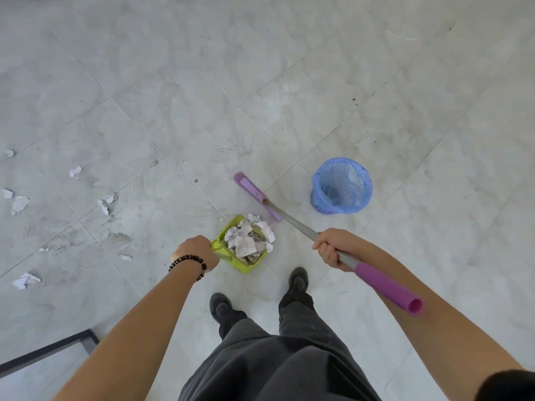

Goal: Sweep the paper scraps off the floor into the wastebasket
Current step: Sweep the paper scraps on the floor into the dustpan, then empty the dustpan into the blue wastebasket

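Note:
My left hand grips the handle of a lime-green dustpan that holds a heap of crumpled paper scraps. My right hand grips the grey shaft of a broom whose purple head sits just beyond the dustpan. A blue wastebasket lined with a blue bag stands on the floor to the right of the broom head. Several loose paper scraps lie on the tiles at the left.
My two black shoes stand just behind the dustpan. A dark-framed glass edge crosses the lower left corner. The pale tiled floor stretches away ahead.

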{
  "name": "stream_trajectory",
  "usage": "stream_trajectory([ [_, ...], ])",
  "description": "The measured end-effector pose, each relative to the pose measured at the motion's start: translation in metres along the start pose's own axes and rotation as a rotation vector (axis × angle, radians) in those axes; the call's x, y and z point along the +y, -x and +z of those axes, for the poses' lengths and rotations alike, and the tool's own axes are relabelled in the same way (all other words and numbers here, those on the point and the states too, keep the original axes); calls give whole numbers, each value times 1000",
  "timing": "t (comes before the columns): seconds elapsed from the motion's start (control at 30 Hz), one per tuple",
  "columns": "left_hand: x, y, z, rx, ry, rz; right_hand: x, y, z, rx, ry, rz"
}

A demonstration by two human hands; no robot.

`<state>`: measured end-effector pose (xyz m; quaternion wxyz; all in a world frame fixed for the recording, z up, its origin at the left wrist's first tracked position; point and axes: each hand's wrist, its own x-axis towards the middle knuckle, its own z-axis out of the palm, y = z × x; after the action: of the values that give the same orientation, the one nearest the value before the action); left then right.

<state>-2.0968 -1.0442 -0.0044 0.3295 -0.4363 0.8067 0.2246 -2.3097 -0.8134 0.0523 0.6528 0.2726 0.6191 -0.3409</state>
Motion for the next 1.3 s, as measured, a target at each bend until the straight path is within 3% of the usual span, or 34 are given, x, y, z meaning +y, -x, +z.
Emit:
stream_trajectory([
  [0.17, -6, -2, 4, -14, 5, -4, 9, -26, 32, 191, 539, -277],
  [0.37, -8, -2, 3, -49, 72, -54, 46, -50, 58, 176, 851, -190],
  [0.57, -7, -7, -6, -403, 661, -181, 74, -31, 62, 90, 475, -124],
  [0.7, -9, -1, -4, -645, 826, -179, 64, -20, 40, -27, 107, 62],
  [0.87, 3, 17, 23, -492, 739, -91, 61, -5, 36, -143, -157, 163],
  [0.97, 6, 30, 25, -472, 734, -51, 62, 5, 40, -158, -228, 123],
  [1.3, 12, 67, -30, -400, 751, 106, 91, 65, 35, -142, -421, -205],
])
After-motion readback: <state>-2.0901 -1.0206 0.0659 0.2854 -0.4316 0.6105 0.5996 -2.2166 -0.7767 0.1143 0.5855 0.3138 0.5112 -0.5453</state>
